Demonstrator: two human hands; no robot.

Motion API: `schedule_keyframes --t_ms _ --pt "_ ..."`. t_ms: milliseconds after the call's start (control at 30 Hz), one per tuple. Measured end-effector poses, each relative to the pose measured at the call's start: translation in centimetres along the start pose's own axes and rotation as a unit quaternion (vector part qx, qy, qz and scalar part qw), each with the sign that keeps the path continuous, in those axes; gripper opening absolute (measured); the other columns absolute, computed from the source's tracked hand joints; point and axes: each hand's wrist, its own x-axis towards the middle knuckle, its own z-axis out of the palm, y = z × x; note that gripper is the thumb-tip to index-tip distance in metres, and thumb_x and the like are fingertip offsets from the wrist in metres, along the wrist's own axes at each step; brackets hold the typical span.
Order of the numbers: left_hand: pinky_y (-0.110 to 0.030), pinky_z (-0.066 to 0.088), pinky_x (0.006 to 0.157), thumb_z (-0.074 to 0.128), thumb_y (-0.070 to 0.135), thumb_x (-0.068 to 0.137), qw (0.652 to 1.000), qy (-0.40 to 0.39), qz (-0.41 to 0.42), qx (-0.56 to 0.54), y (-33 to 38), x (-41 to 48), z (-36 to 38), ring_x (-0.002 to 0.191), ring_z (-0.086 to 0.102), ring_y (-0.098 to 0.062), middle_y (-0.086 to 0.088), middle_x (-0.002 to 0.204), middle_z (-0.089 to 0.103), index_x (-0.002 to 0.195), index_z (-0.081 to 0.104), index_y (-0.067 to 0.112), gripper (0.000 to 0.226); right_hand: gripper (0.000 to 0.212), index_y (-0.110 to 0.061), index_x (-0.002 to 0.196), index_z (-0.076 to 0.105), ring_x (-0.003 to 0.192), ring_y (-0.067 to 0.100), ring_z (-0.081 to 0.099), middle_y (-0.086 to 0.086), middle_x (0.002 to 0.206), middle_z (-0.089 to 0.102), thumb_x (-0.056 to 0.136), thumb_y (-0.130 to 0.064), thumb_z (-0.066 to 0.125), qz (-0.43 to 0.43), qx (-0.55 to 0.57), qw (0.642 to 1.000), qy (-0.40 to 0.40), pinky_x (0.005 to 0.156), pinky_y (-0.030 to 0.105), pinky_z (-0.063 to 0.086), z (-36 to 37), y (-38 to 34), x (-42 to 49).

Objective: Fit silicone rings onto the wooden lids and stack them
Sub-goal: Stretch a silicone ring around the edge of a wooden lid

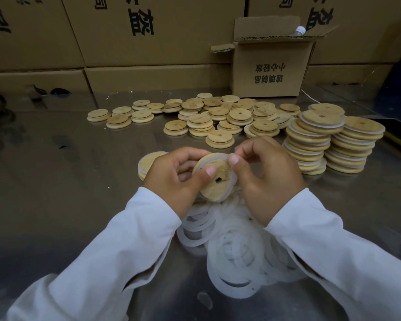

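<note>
Work is mid-fit, as we judge it. Our left hand [171, 174] grips one wooden lid [214, 184] raised off the worktop [67, 181], with the thumb pressed on its face beside the centre hole so the disc cannot turn. Our right hand [264, 177] pinches the silicone ring [219, 155] at the lid's upper rim to stretch it over the edge; part of the ring sits round the rim. Spare rings [236, 251] lie heaped by the near edge under our wrists, within easy reach. Bare lids [218, 114] are scattered toward the far edge, while ringed stacks [329, 144] stand toward the right edge, keeping finished apart from unfinished. A short ringed stack [148, 162] sits just behind the left hand, probably where this lid belongs.
</note>
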Motion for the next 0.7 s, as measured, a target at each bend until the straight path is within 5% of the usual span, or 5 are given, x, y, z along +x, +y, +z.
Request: schedule_keyframes --t_ms 200,433,567,700 --pt "-0.025 0.056 0.059 0.063 0.007 0.080 0.999 0.011 -0.005 -0.030 0.39 0.00 -0.32 0.072 0.068 -0.011 0.004 0.078 0.072 0.087 0.065 0.023 0.017 0.015 -0.026 0.073 0.049 0.078 0.000 0.048 -0.009 0.083 0.051 0.086 -0.021 0.056 0.012 0.027 0.999 -0.015 0.069 0.013 0.036 -0.39 -0.24 0.32" --pt "-0.042 0.056 0.069 0.062 0.016 0.075 0.998 0.014 -0.030 -0.047 0.53 0.24 -0.73 0.072 0.068 -0.012 0.005 0.076 0.073 0.087 0.065 0.023 0.014 0.018 -0.028 0.070 0.052 0.072 0.003 0.054 -0.008 0.080 0.059 0.085 -0.021 0.058 0.035 0.079 0.996 -0.031 0.066 0.013 0.042 -0.61 -0.61 0.60" --pt "-0.023 0.055 0.059 0.065 0.010 0.077 0.999 0.024 -0.006 -0.033 0.32 -0.03 -0.43 0.072 0.068 -0.008 0.003 0.076 0.072 0.085 0.066 0.021 0.014 0.016 -0.026 0.070 0.056 0.076 0.013 0.058 -0.007 0.076 0.061 0.084 -0.021 0.061 0.068 0.118 0.990 -0.029 0.075 0.033 0.049 -0.28 -0.20 0.27" --pt "-0.012 0.048 0.056 0.066 0.005 0.078 0.999 0.029 -0.013 -0.032 0.04 -0.09 -0.10 0.067 0.067 -0.005 0.003 0.074 0.071 0.085 0.067 0.018 0.015 0.016 -0.027 0.069 0.055 0.076 0.012 0.059 -0.008 0.074 0.062 0.084 -0.023 0.061 0.080 0.104 0.991 -0.034 0.076 0.036 0.051 0.24 0.18 0.04"
